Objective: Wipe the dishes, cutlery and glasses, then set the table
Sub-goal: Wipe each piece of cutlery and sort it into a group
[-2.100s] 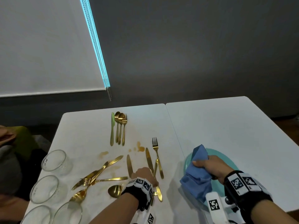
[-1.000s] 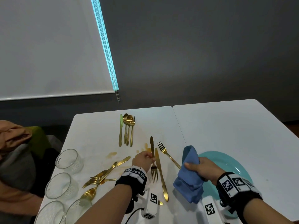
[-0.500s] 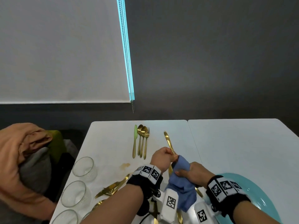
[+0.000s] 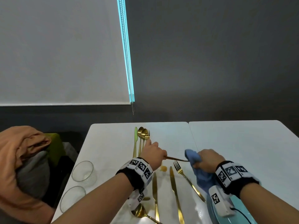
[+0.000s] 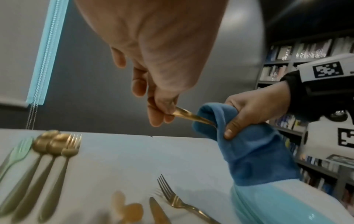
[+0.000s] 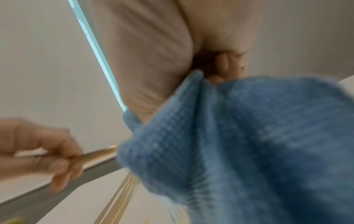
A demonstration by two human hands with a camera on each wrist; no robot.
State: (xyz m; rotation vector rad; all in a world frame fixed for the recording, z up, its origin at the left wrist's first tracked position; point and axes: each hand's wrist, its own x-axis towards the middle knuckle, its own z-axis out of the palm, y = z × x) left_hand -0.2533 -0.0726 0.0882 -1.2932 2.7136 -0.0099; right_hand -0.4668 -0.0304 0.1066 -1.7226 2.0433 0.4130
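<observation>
Above the white table (image 4: 110, 147), my left hand (image 4: 153, 153) pinches the handle of a gold fork (image 4: 175, 159) and holds it roughly level. My right hand (image 4: 208, 159) grips a blue cloth (image 4: 191, 156) bunched around the fork's other end, so its tines are hidden. In the left wrist view, thumb and fingers of the left hand (image 5: 162, 112) close on the fork (image 5: 189, 116), which runs into the cloth (image 5: 254, 151) held by the right hand (image 5: 249, 109). The right wrist view shows the cloth (image 6: 249, 136) and fork handle (image 6: 95, 153), blurred.
A neat row of cutlery (image 4: 140, 138) lies at the far side. Two gold knives (image 4: 175, 191), a fork (image 4: 186, 177) and a spoon (image 4: 140, 210) lie below my hands near an orange stain (image 4: 163, 168). Glasses (image 4: 82, 171) stand left, teal plates (image 4: 242, 214) right.
My left hand lifted the fork off the table. My right hand brought the cloth over from the plate and wrapped it round the fork, now drawn out towards the far end.
</observation>
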